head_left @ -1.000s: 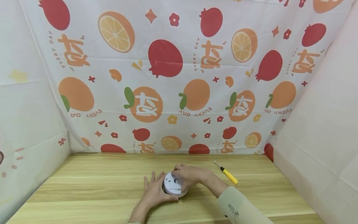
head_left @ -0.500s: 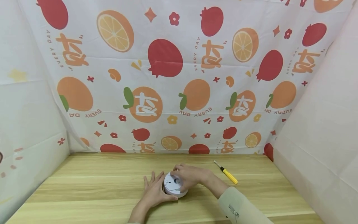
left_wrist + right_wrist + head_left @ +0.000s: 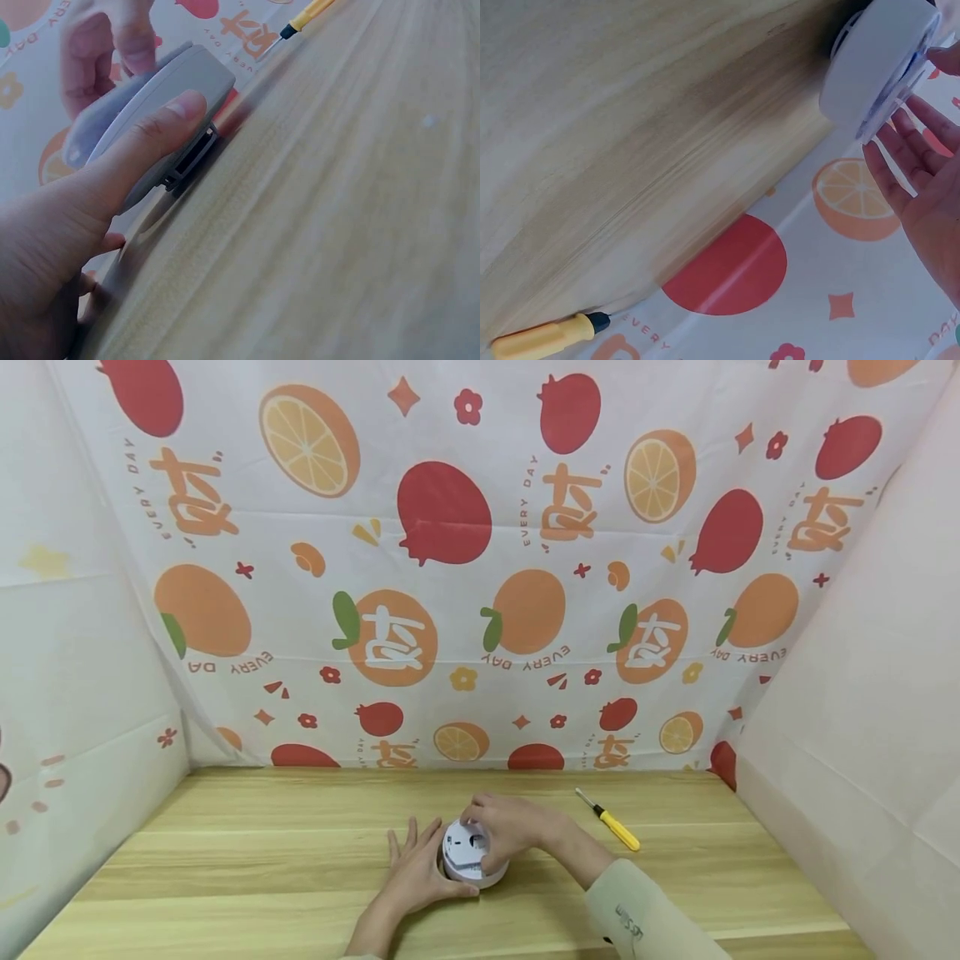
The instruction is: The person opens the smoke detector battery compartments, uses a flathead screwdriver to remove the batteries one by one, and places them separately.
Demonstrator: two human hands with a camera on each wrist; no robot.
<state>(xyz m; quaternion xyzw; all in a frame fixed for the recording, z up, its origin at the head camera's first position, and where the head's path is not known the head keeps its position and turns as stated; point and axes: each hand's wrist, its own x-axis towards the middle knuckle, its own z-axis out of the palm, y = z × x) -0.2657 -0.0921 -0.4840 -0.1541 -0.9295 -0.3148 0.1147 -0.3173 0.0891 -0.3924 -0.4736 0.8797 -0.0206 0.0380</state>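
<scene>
Wooden table (image 3: 225, 860): one white round device (image 3: 471, 857), one screwdriver (image 3: 609, 821), two hands.

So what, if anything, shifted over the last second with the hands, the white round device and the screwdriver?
Very little changed. The right hand kept its grip on top of the white round plastic device, with at most a slight turn of the device; the left hand stayed flat against its side, thumb along the rim. The yellow-handled screwdriver lay untouched on the light wooden table. The small shift of everything comes from the head camera.
</scene>
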